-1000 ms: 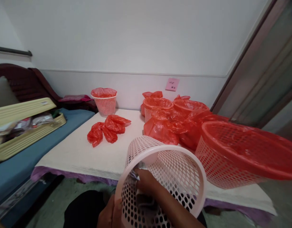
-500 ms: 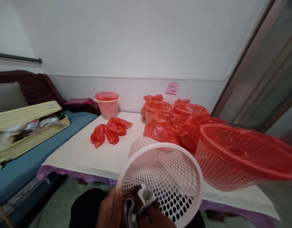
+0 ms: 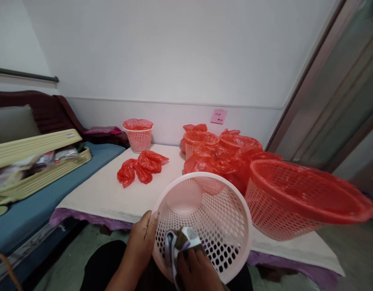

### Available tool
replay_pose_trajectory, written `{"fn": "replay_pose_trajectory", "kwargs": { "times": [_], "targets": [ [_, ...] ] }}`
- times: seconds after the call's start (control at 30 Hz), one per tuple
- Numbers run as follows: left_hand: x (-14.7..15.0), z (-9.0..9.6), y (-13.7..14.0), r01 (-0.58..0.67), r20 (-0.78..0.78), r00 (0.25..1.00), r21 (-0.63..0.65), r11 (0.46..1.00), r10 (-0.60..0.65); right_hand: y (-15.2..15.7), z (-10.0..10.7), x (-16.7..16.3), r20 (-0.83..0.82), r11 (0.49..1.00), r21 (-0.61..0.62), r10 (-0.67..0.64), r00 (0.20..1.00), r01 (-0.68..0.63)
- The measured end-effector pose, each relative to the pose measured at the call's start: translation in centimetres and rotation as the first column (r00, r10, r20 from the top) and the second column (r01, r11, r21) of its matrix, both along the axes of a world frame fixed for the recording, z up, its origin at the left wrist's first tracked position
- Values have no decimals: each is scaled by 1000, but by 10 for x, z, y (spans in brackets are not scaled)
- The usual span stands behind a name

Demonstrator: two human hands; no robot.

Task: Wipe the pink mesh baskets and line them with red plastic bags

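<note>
A pale pink plastic mesh basket (image 3: pixel 186 186) lies tipped in front of me, its round mouth facing me. My left hand (image 3: pixel 142 238) grips the rim on the left side, thumb on top. Inside the mouth, my right hand (image 3: pixel 198 270) is closed on a cloth (image 3: pixel 183 240) with brown, white and grey patches and a purple edge. The cloth lies against the basket's lower inner wall. Some of my right fingers are hidden in its folds.
Several baskets with red plastic bags stand at the right, the nearest a large lined basket (image 3: pixel 283 206). Crumpled red bags (image 3: pixel 140 167) lie on the white-covered table (image 3: pixel 98 194). A small lined basket (image 3: pixel 139 139) stands behind. An open yellow suitcase (image 3: pixel 37 173) is at the left.
The basket's mouth has shifted slightly up and left. My right hand and the cloth have moved a little higher inside it. My left hand still holds the rim.
</note>
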State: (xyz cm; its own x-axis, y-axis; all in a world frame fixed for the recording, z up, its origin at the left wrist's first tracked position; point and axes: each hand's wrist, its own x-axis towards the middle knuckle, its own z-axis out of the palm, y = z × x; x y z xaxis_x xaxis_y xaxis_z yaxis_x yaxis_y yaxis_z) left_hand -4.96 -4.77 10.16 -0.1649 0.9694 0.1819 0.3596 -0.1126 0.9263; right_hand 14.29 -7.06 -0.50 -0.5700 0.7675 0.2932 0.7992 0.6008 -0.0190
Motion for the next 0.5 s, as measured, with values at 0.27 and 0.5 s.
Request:
{"fn": "replay_pose_trajectory", "kwargs": {
  "times": [0.27, 0.5],
  "targets": [
    [4, -11, -3, -54, 101, 993, -16, 998, 56, 5, 28, -20, 85, 969, -244, -24, 996, 44],
    [17, -59, -36, -164, 139, 974, -111, 980, 178, 5, 51, -37, -81, 890, -456, -71, 994, 26]
  ]
}}
